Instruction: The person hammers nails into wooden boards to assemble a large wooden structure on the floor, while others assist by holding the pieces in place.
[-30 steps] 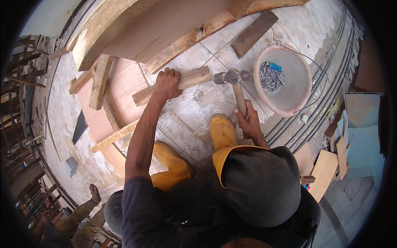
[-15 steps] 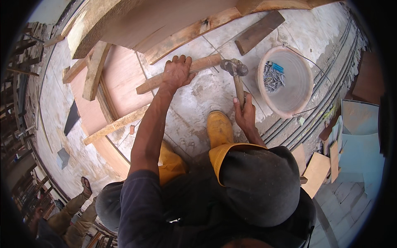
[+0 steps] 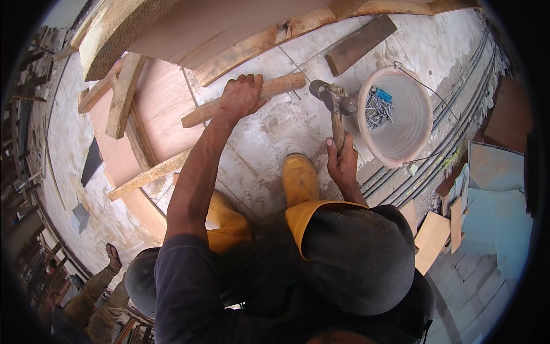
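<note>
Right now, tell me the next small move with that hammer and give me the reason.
Probably bring the hammer down toward the right end of the wooden strip. The right hand grips the handle with the head raised just past that end, and the left hand presses the strip flat on the concrete floor. Whether a nail stands there cannot be seen.

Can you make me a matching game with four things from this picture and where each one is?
Things:
1. hammer
2. wooden stick
3. nails
4. yellow boot

Places:
A. inside the bucket
B. under the left hand
C. on the floor beside the right hand
D. gripped by the right hand

Pairs: 1-D, 2-B, 3-A, 4-C
</note>
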